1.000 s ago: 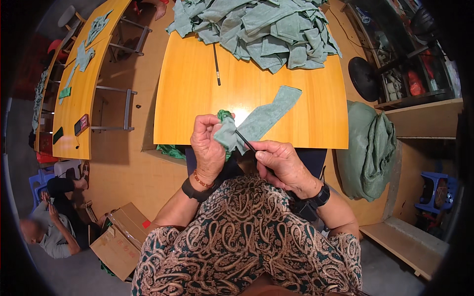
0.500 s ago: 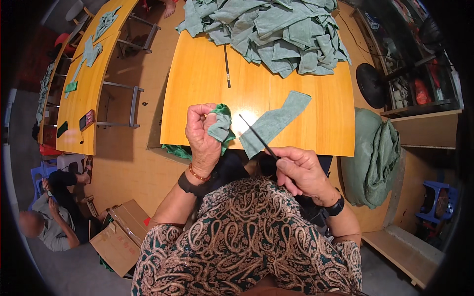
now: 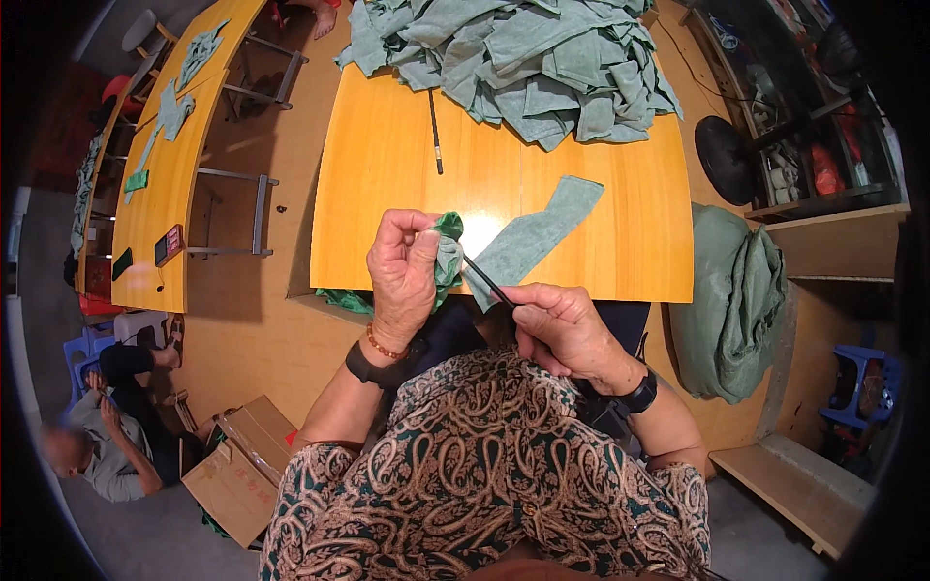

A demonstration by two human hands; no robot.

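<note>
In my left hand [image 3: 399,271] is a small bunched piece of green fabric [image 3: 449,254], shiny bright green on one side and dull grey-green on the other. Thumb and fingers pinch its upper edge. My right hand [image 3: 564,331] grips a thin black stick [image 3: 490,282] between thumb and fingers, and the stick's far tip meets the fabric at its right side. Whether the tip goes inside the fabric, I cannot tell. Just beyond lies a flat, angled grey-green cloth strip [image 3: 542,232] on the yellow wooden table [image 3: 373,155].
A big heap of grey-green cloth pieces [image 3: 542,63] covers the table's far end, with another black stick [image 3: 435,136] near it. A stuffed green sack [image 3: 727,300] stands at the right. On the left are a cardboard box [image 3: 237,474], a seated person [image 3: 116,441] and another table [image 3: 160,218].
My right hand has moved left and slightly up, bringing the stick's tip from beside the fabric to it. My left hand's fingers have shifted to a pinch at the fabric's top.
</note>
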